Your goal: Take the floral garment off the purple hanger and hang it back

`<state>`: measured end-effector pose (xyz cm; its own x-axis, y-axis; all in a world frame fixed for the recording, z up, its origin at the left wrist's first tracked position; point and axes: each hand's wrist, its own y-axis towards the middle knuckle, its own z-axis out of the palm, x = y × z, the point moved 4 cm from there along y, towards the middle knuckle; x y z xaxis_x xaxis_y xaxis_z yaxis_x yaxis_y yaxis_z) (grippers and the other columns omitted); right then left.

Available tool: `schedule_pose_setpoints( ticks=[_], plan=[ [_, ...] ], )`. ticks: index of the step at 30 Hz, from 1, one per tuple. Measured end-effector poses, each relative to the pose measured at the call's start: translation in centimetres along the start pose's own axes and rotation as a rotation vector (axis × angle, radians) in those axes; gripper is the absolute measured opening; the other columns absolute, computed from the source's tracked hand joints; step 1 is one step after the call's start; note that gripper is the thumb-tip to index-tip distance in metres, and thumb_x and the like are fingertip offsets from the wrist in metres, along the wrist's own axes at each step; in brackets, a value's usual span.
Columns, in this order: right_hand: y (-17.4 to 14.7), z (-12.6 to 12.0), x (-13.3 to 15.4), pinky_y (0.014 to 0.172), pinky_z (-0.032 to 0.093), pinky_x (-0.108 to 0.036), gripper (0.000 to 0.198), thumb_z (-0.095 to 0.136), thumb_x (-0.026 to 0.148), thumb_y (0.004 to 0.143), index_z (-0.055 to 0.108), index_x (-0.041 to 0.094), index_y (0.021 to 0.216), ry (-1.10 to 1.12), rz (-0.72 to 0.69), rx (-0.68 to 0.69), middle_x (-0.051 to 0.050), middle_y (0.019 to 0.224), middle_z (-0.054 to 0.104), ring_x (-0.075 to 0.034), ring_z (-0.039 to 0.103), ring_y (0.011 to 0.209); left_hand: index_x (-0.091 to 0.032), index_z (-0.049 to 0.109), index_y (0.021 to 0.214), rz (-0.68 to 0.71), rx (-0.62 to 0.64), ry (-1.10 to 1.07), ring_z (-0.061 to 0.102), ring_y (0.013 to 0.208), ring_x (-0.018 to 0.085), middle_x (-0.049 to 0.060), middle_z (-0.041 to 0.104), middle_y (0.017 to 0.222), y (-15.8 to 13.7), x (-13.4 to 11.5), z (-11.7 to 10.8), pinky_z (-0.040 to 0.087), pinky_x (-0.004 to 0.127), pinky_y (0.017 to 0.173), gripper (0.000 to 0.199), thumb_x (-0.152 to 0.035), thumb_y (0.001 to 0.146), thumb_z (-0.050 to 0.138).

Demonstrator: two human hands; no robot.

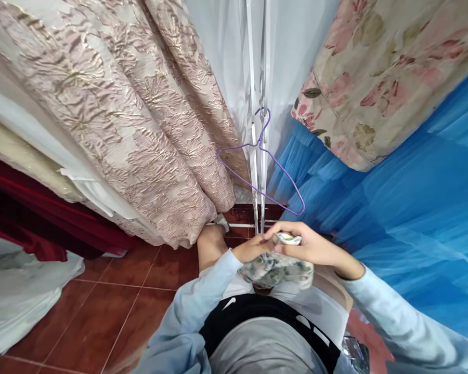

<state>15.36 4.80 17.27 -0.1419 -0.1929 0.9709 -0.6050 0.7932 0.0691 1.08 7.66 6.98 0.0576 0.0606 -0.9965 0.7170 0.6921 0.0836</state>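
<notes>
A bunched piece of patterned cloth (pixel 278 270), pale with grey-green blotches, is held between both hands above my lap. My left hand (pixel 253 248) grips its left side, fingers closed on the fabric. From the right, my right hand (pixel 312 246) pinches the upper part, where a folded whitish edge shows between thumb and fingers. What kind of cloth item it is, I cannot make out. Just beyond my hands, a purple wire hanger (pixel 283 171) hangs on a white metal rack (pixel 259 130), with no garment on it.
Pink-and-gold brocade garments (pixel 140 119) hang to the left, beside dark red fabric (pixel 19 202). At right are a floral cloth (pixel 374 88) and blue tulle (pixel 425 208). Whitish plastic-like covering (pixel 19 291) reaches the red tiled floor (pixel 113 306) at lower left.
</notes>
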Motion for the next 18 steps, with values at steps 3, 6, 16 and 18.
schedule_pose_setpoints(
  ticks=[3,6,16,18],
  plan=[
    [-1.9,-2.9,2.0,0.059,0.049,-0.029,0.022,0.069,0.035,0.086,0.076,0.022,0.102,-0.132,-0.01,-0.104,-0.004,0.08,0.073,-0.019,0.063,0.065,-0.015,0.07,0.083,-0.125,0.004,0.065,0.062,0.077,0.02,0.006,0.066,0.079,-1.6,0.4,0.2,0.052,0.031,0.073,0.057,-0.071,0.08,0.07],
    [-2.4,-7.1,2.6,0.06,0.048,-0.03,0.021,0.073,0.036,0.083,0.078,0.022,0.097,-0.285,-0.122,-0.373,-0.006,0.085,0.075,-0.021,0.064,0.068,-0.014,0.062,0.073,-0.114,-0.116,0.105,0.055,0.066,0.013,0.002,0.06,0.07,-3.1,-0.7,-1.2,0.045,0.025,0.064,0.054,-0.066,0.087,0.066],
    [5.9,-11.8,0.6,0.058,0.04,-0.028,0.021,0.073,0.03,0.075,0.075,0.021,0.094,-0.234,-0.285,-0.582,0.001,0.069,0.061,-0.015,0.053,0.059,-0.017,0.052,0.108,-0.282,-0.039,-0.081,0.054,0.061,0.009,0.001,0.064,0.085,-3.8,1.9,0.1,0.04,0.02,0.055,0.06,-0.053,0.073,0.085],
    [7.4,-11.6,0.5,0.059,0.04,-0.028,0.024,0.073,0.028,0.075,0.073,0.02,0.098,-0.251,-0.275,-0.588,0.003,0.068,0.057,-0.014,0.051,0.059,-0.013,0.059,0.096,-0.277,-0.049,0.015,0.054,0.068,0.012,0.002,0.062,0.078,-3.7,2.2,-0.4,0.042,0.022,0.061,0.052,-0.056,0.077,0.08]
  ],
)
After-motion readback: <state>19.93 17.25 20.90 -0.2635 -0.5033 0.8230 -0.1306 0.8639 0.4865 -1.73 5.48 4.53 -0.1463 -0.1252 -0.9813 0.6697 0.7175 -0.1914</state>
